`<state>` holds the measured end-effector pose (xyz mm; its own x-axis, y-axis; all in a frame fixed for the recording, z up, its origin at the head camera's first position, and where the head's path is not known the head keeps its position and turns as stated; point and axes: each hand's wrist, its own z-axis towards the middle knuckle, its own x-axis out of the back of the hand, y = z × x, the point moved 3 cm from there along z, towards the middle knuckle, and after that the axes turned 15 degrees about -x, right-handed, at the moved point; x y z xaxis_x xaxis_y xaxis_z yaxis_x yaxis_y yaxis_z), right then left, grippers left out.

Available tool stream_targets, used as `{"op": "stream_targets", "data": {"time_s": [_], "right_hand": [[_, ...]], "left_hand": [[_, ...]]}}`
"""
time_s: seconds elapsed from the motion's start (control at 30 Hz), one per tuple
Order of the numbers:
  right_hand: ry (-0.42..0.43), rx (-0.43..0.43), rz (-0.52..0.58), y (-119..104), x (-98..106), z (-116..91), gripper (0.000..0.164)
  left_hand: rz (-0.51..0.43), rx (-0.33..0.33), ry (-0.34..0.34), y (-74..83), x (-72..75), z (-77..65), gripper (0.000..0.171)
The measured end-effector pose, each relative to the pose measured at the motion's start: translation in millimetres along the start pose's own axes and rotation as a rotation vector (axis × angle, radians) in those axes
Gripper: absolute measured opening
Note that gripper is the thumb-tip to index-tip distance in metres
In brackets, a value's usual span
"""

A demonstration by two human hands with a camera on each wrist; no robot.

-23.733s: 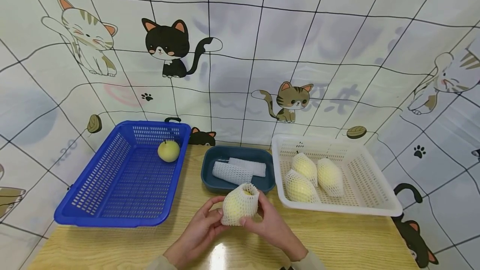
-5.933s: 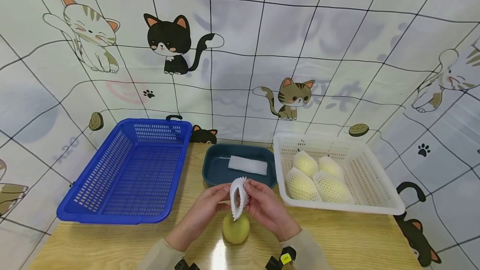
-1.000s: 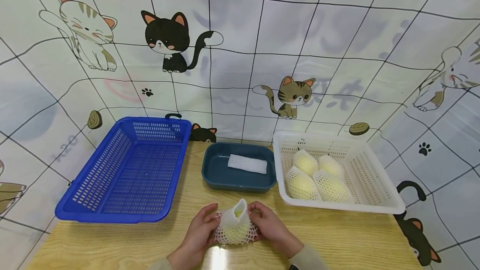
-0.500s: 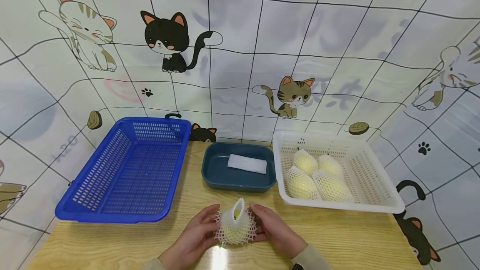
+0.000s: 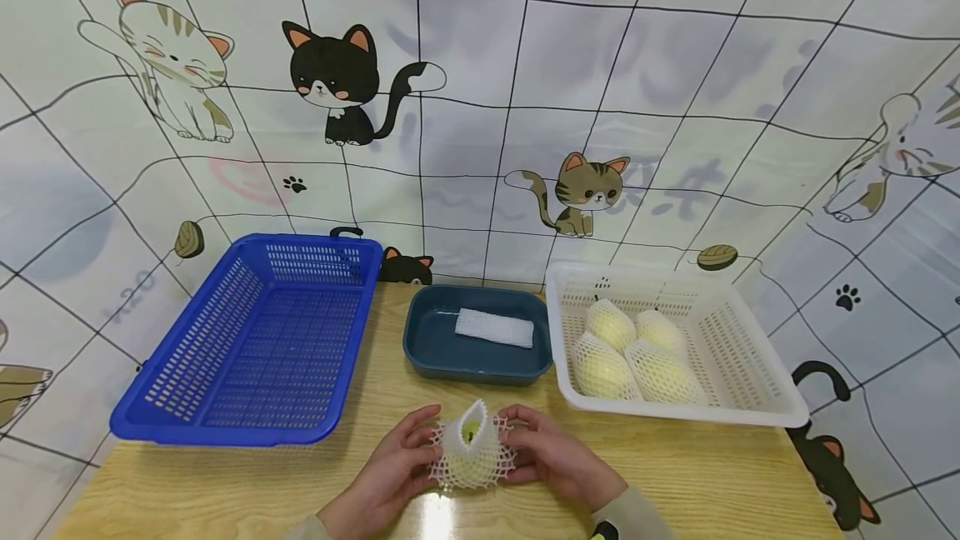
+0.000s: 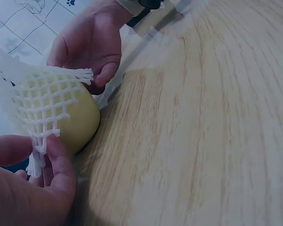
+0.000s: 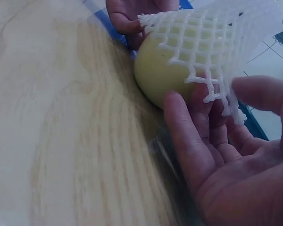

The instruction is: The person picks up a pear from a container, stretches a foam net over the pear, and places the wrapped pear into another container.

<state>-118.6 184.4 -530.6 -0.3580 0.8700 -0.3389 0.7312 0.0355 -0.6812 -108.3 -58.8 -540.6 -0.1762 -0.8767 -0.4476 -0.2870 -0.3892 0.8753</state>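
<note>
A round yellow-green pear [image 7: 155,70] sits on the wooden table in front of the person. Over its top is a white foam net sleeve [image 5: 459,455], its upper mouth standing open above the stem and its lower edge flared. Bare skin at the pear's lower part shows in both wrist views. The left hand [image 5: 386,465] pinches the net's lower edge between thumb and fingers at the left. At the right, the right hand [image 5: 555,458] holds the opposite edge, thumb outside and fingers behind the mesh; one fingertip [image 7: 174,101] reaches the pear's skin.
A blue basket [image 5: 225,432] with nothing in it stands left. Behind the hands, a dark teal tray [image 5: 431,357] holds one flat foam net [image 5: 495,328]. The white basket [image 5: 750,411] at right holds several netted pears [image 5: 603,369]. A cat-print sheet [image 5: 480,107] hangs behind.
Earlier a netted pear was in the hands; it is now among those in the white basket. The last pear left the blue basket, and another net has come down over it. Lately the right fingers shifted slightly.
</note>
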Motion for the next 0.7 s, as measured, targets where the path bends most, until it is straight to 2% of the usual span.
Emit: {"op": "stream_targets", "data": {"time_s": [0.2,0.33,0.4,0.7], "right_hand": [[0.013,0.022,-0.031,-1.2,2.0,-1.5,0.043],[0.029,0.036,-0.044,-2.0,1.5,-1.5,0.06],[0.044,0.041,-0.056,-2.4,1.1,-1.2,0.063],[0.132,0.079,-0.175,-4.1,-0.5,1.1,0.057]], "left_hand": [[0.099,-0.033,0.011,3.7,-2.9,1.0,0.077],[0.125,-0.039,0.019,4.6,-4.1,1.4,0.076],[0.135,-0.048,0.017,4.4,-4.2,1.8,0.075],[0.289,-0.141,-0.022,3.4,-5.3,4.9,0.074]]}}
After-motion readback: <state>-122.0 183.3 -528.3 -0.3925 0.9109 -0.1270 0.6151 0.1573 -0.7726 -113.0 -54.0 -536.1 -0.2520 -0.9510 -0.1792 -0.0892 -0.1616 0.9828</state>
